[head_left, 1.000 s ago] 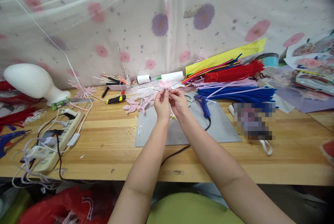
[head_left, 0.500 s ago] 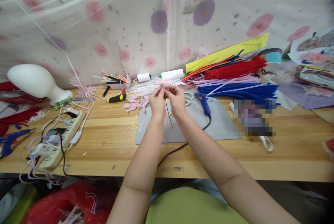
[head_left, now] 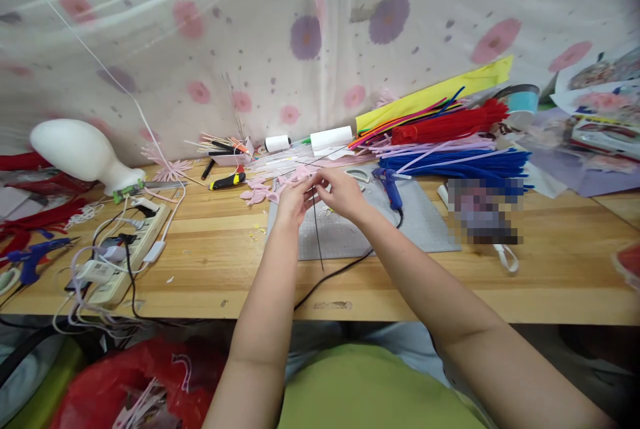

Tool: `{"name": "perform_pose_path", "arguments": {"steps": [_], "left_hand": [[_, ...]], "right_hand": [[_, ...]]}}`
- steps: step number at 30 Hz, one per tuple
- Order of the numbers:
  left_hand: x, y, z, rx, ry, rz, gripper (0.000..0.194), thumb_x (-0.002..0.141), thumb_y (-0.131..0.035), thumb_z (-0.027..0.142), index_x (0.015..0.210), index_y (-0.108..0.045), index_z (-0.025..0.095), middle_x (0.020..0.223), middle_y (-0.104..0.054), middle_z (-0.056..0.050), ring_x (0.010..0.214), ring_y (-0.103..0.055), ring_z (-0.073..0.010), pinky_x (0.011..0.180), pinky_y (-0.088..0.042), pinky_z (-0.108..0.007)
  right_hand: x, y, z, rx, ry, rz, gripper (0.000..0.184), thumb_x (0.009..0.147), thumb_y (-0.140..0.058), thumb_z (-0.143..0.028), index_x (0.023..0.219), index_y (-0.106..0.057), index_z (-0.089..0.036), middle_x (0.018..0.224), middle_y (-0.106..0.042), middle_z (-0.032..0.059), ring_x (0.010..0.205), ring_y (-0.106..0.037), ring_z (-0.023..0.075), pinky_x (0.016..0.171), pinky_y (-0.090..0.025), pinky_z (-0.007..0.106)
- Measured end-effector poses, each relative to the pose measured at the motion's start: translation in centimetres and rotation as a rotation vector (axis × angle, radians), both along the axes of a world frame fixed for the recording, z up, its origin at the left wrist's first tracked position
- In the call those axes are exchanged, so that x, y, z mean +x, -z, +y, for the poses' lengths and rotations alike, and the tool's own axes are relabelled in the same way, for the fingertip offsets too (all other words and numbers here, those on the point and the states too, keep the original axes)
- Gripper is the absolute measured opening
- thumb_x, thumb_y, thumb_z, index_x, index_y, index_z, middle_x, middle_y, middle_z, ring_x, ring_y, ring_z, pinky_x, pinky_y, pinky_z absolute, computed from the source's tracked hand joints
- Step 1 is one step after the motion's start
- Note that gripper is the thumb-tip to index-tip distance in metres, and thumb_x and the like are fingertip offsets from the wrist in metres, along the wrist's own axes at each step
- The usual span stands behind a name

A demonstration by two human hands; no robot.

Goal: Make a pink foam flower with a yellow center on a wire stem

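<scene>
My left hand is closed around the base of a soft pink piece, part of which sticks out past its fingers. A thin dark stem hangs from between my hands over the grey mat. Fingers bent in a pinch, my right hand is at the top of that stem, close against the left fingertips. The exact contact is partly hidden. Just left of my left hand lie pink petal-like pieces. Beyond my right hand are scissors and a blue glue gun.
Blue pipe cleaners and red ones lie at the back right. A yellow-black cutter rests at left, near a corded power strip and a white foam head. A black cable crosses the table front.
The pink piece has tipped from above my fingertips to the left, partly behind my left hand. The dark stem hangs steeper and shows more length. My right hand has turned more sideways.
</scene>
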State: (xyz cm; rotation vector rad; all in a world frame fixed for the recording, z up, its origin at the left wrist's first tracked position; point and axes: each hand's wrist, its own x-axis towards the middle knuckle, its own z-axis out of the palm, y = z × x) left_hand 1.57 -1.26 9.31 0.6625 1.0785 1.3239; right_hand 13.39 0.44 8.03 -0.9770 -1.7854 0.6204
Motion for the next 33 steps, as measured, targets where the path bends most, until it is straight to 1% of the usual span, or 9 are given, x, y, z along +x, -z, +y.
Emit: {"name": "perform_pose_path", "arguments": {"steps": [4,7,10,12,14,18,22,27,33], "left_hand": [[0.1,-0.1,-0.5,0.047,-0.097,0.094,0.011,0.071,-0.07,0.023,0.076,-0.065,0.014,0.081,-0.071,-0.005,0.077,-0.066,-0.0137,0.077,-0.053,-0.031],[0.0,-0.7,-0.6,0.1,-0.101,0.168,0.013,0.073,-0.068,0.027,0.077,-0.065,0.014,0.087,-0.07,-0.005,0.07,-0.065,-0.0107,0.07,-0.052,-0.027],[-0.3,-1.5,-0.2,0.117,-0.088,0.222,0.012,0.073,-0.068,0.027,0.075,-0.064,0.015,0.088,-0.07,-0.005,0.06,-0.061,-0.0079,0.064,-0.05,-0.025],[-0.5,-1.8,0.1,0.135,-0.063,0.24,0.014,0.07,-0.07,0.027,0.074,-0.065,0.015,0.084,-0.069,-0.004,0.056,-0.058,-0.0069,0.061,-0.049,-0.024],[-0.7,-1.7,0.3,0.152,-0.031,0.252,0.018,0.065,-0.075,0.028,0.074,-0.066,0.015,0.078,-0.069,-0.003,0.056,-0.057,-0.0068,0.061,-0.049,-0.023],[-0.6,-0.8,0.4,0.151,-0.039,0.273,0.026,0.057,-0.079,0.032,0.074,-0.067,0.016,0.07,-0.067,-0.001,0.055,-0.056,-0.0069,0.059,-0.049,-0.022],[-0.3,0.4,0.3,0.188,-0.105,0.308,0.02,0.06,-0.076,0.029,0.075,-0.07,0.016,0.067,-0.066,0.001,0.052,-0.054,-0.0063,0.058,-0.048,-0.022],[-0.4,0.8,0.4,0.329,-0.137,0.442,0.013,0.065,-0.073,0.025,0.076,-0.073,0.019,0.073,-0.068,0.0,0.059,-0.055,-0.0087,0.063,-0.048,-0.023],[-0.9,0.5,0.4,0.475,-0.141,0.633,0.008,0.069,-0.07,0.023,0.076,-0.074,0.021,0.087,-0.067,-0.004,0.08,-0.06,-0.0156,0.075,-0.047,-0.026]], "right_hand": [[0.3,0.4,-0.2,-0.04,-0.083,0.141,0.01,0.067,-0.06,-0.017,0.07,-0.067,-0.023,0.077,-0.059,0.0018,0.075,-0.051,0.0162,0.067,-0.04,0.028],[0.4,1.0,0.0,-0.341,-0.154,0.457,0.007,0.067,-0.062,-0.026,0.07,-0.066,-0.021,0.067,-0.056,-0.0015,0.061,-0.048,0.0112,0.055,-0.039,0.024],[0.5,1.3,0.3,-0.682,-0.235,0.708,0.019,0.063,-0.07,-0.034,0.074,-0.064,-0.019,0.06,-0.054,-0.0047,0.053,-0.046,0.007,0.049,-0.037,0.02],[0.5,1.1,0.7,-0.797,-0.319,0.799,0.029,0.06,-0.075,-0.037,0.08,-0.065,-0.018,0.062,-0.057,-0.005,0.053,-0.049,0.0057,0.048,-0.037,0.017],[0.2,0.8,1.1,-0.843,-0.384,0.877,0.032,0.061,-0.077,-0.037,0.082,-0.064,-0.017,0.061,-0.058,-0.0054,0.052,-0.05,0.0046,0.046,-0.037,0.015],[-0.7,0.1,1.7,-0.965,-0.398,1.052,0.024,0.066,-0.076,-0.029,0.067,-0.057,-0.016,0.054,-0.055,-0.0066,0.043,-0.044,0.0022,0.04,-0.034,0.013],[-1.4,-0.2,1.5,-1.068,-0.383,1.117,0.016,0.073,-0.068,-0.017,0.064,-0.055,-0.015,0.049,-0.053,-0.0064,0.039,-0.041,0.0013,0.035,-0.031,0.011],[-1.2,-0.7,1.3,-1.098,-0.34,1.149,0.014,0.077,-0.061,-0.012,0.065,-0.056,-0.016,0.048,-0.055,-0.0055,0.04,-0.046,0.0023,0.036,-0.037,0.009],[-0.8,-1.7,1.7,-1.173,-0.393,1.206,0.012,0.081,-0.058,-0.01,0.07,-0.056,-0.015,0.051,-0.059,-0.0032,0.043,-0.053,0.0036,0.038,-0.042,0.009]]}}
